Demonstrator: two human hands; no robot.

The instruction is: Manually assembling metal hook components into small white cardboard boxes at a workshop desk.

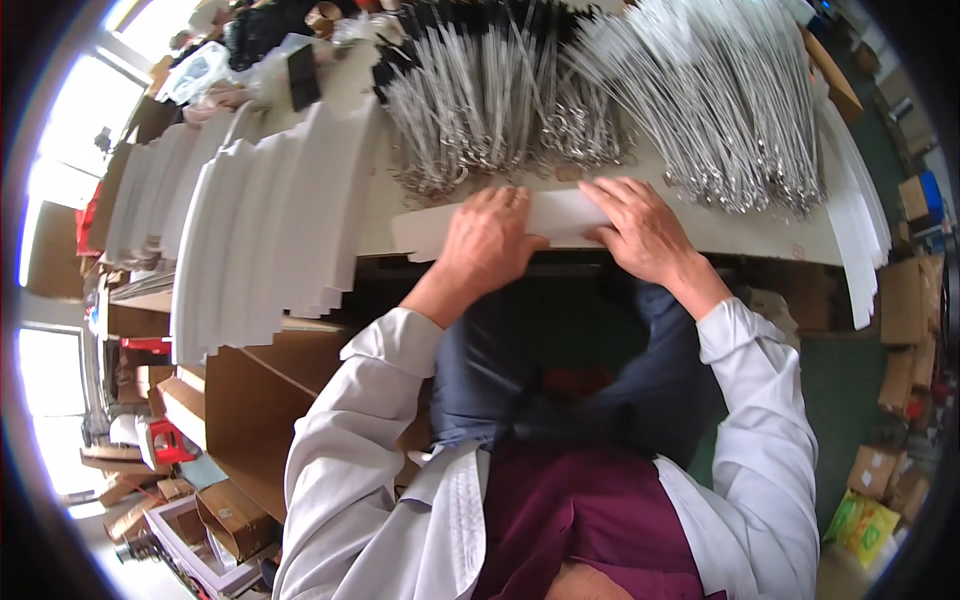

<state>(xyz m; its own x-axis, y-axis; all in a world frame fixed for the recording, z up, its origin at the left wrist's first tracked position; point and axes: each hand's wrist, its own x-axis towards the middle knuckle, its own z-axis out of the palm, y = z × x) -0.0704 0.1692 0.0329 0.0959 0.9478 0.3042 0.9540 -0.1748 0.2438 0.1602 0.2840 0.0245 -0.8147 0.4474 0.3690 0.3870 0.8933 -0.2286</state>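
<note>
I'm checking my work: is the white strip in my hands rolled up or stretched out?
Stretched out: the white strip runs from beyond your left hand to your right hand. Folding: cannot tell.

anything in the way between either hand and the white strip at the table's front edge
Nothing visible: the left hand and right hand both lie directly on the white strip. The wire bundles sit beyond it on the table.

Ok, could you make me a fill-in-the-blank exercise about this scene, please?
1. The left hand and right hand touch a strip coloured ____.
2. The big white stack lies to the ____ of the metal wires.
3. The yellow-green bag lies near the picture's lower ____ corner.

Missing words: white; left; right.
</note>
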